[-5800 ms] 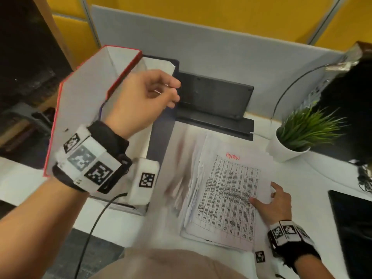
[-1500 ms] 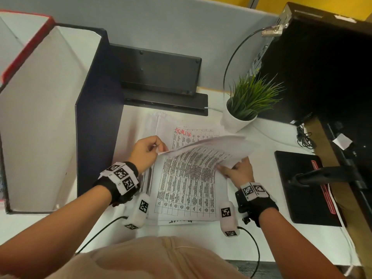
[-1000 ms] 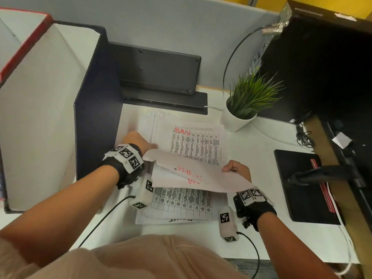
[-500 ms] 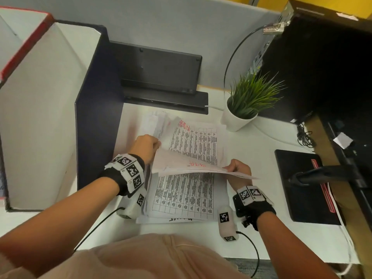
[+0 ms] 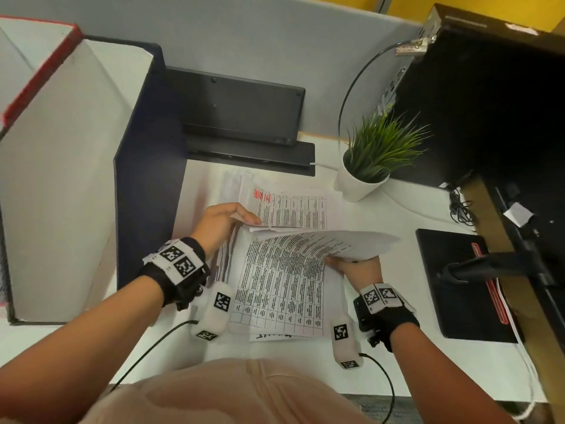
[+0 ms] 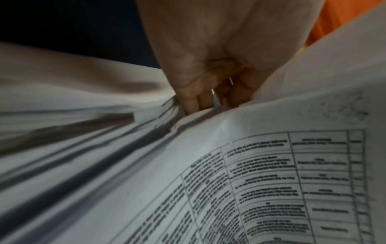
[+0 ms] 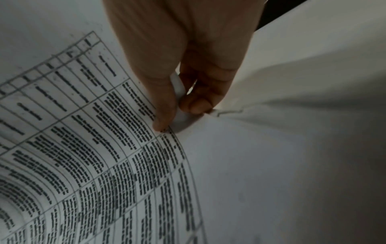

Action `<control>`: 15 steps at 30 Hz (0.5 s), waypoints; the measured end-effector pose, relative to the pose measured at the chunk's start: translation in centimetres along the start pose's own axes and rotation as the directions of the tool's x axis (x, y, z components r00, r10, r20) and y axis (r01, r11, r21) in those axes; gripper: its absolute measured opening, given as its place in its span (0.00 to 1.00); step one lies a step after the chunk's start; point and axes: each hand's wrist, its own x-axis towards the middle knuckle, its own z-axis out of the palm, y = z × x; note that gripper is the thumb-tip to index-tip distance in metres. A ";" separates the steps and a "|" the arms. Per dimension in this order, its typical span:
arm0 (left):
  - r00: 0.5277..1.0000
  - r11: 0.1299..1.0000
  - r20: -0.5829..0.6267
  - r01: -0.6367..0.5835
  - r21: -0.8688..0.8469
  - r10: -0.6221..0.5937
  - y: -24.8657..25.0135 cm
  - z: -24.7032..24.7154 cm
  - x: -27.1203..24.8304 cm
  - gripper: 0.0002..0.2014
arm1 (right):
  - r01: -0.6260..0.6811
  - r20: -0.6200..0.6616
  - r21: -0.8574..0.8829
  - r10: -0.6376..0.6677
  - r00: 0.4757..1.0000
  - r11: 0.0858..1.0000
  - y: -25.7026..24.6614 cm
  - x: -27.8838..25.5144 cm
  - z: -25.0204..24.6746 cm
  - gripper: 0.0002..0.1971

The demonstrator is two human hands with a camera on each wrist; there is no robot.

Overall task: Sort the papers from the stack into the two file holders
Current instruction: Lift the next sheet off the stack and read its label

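Stack of papers, white, printed with black grid tables, flat on the desk between the two hands; edges on the left-hand side fanned and uneven, just under the left fingers. Top sheet bent up and over, pinched at its right edge between right thumb and fingers, its far end arched above the pile. Beyond the left fingertips, another sheet with a red handwritten heading, lying flat. Two file holders upright, well left of the left fingers: a dark blue one nearest, a red-edged one behind it, white inside.
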 end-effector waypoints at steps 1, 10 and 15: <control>0.999 0.999 -0.034 0.026 -0.024 -0.027 0.1 0.0 0.2 0.17 | -0.009 0.017 -0.060 0.010 1.000 0.998 -0.1 0.1 0.1 0.14; 0.942 0.838 -0.300 0.281 0.467 -0.149 -0.9 -0.7 2.7 0.14 | -0.241 0.015 0.251 0.245 0.969 0.938 -0.3 0.4 -0.3 0.27; 0.936 0.838 -0.263 0.331 0.433 -0.233 -1.3 -0.3 3.0 0.18 | -0.335 0.007 0.410 0.365 0.931 0.848 -0.9 0.3 0.1 0.25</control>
